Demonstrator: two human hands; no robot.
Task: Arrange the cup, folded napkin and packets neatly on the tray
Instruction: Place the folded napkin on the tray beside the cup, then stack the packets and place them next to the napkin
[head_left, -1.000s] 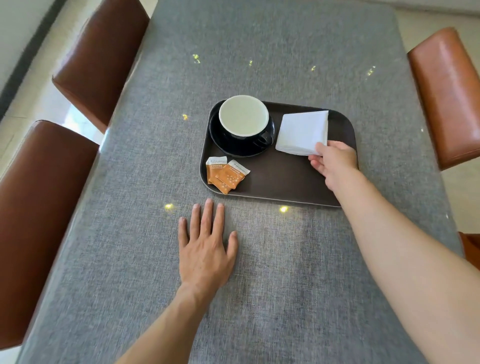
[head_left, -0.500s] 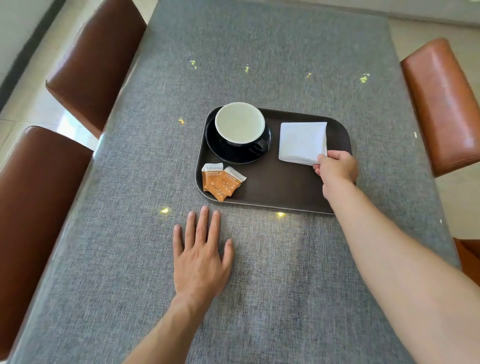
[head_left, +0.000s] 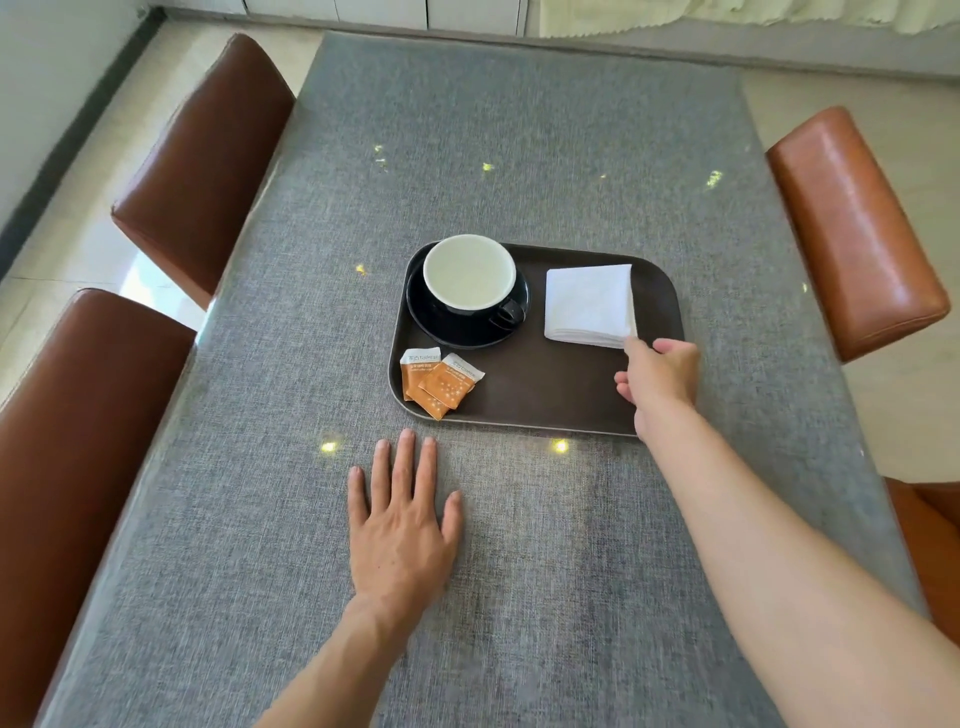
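A dark brown tray (head_left: 545, 400) lies on the grey table. At its far left a black cup (head_left: 470, 278) with a pale inside stands on a black saucer (head_left: 462, 332). Two orange packets (head_left: 439, 382) overlap at the near left corner. The white folded napkin (head_left: 589, 304) lies flat at the far right. My right hand (head_left: 657, 376) hovers over the tray's near right part; its thumb tip touches the napkin's near right corner and the other fingers curl loosely beside it. My left hand (head_left: 402, 525) rests flat on the table, fingers apart, just short of the tray.
The table carries a grey woven cloth (head_left: 519, 156). Brown leather chairs stand along the left side (head_left: 208, 161) (head_left: 67, 467) and one on the right (head_left: 852, 228). Another brown seat edge (head_left: 930, 525) shows at the near right.
The napkin has been laid flat and squarer on the tray. My right hand has eased back from gripping its corner to a thumb touch. The left hand stays flat.
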